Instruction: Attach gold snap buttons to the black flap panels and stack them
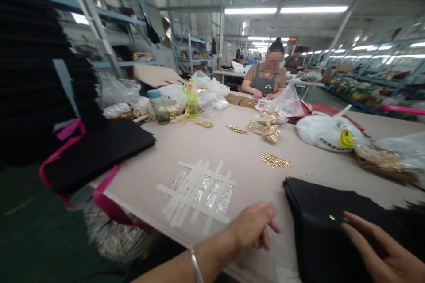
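Where strip lights run over blue racking (pixel 139 22): wide beige table (pixel 232 150), patch of crossed tape (pixel 199 194), gold fittings (pixel 276 160). Nearer: black fabric stack (pixel 318 225) under flat, open right hand (pixel 381 250); left hand (pixel 252 227) loosely curled, empty, just beside.

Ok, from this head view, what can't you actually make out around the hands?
- Right hand: palm cut off by the bottom edge.
- Black fabric stack: near end runs out of frame.
- Gold stud on it: too small to identify.
- Left hand: fingers curl under, hiding anything held.
- Loose gold pieces: blurred, shape unclear.
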Available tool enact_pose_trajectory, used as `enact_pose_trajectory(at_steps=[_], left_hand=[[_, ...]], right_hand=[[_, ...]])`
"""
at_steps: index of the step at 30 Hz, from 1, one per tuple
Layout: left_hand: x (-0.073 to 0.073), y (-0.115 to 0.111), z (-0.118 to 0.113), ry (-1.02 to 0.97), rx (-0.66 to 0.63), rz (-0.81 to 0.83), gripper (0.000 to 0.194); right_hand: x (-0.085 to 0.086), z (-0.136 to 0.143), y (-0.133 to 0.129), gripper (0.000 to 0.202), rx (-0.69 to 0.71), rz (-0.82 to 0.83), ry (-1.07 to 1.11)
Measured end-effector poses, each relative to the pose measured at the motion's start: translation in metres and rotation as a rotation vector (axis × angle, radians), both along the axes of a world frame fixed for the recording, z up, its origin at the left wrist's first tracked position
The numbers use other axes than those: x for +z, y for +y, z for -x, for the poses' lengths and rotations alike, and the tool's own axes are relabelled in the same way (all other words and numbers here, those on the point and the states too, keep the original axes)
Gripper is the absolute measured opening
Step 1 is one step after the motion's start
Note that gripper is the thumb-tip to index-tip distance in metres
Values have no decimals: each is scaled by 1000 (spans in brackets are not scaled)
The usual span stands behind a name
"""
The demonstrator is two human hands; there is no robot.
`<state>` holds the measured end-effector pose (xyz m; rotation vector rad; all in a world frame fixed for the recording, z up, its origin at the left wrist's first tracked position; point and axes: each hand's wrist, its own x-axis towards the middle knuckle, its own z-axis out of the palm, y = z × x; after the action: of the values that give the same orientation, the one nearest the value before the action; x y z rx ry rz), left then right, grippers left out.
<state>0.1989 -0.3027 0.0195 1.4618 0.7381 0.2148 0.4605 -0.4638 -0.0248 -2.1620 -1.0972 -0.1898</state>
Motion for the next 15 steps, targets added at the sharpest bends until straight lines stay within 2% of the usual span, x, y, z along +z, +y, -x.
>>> enact_pose_trajectory(at_steps=[3,7,12,15], left_hand=[[4,10,39,-114,83,162,73],[11,17,85,-284,205,315,73],[13,21,132,-389,271,293,73],[13,27,157,-402,290,268,74]], right_hand=[[27,77,14,37,269,-23,156],[53,166,51,21,570,-96,185],[63,233,90,21,846,-131,161],[64,266,111,21,911,-67,152]])
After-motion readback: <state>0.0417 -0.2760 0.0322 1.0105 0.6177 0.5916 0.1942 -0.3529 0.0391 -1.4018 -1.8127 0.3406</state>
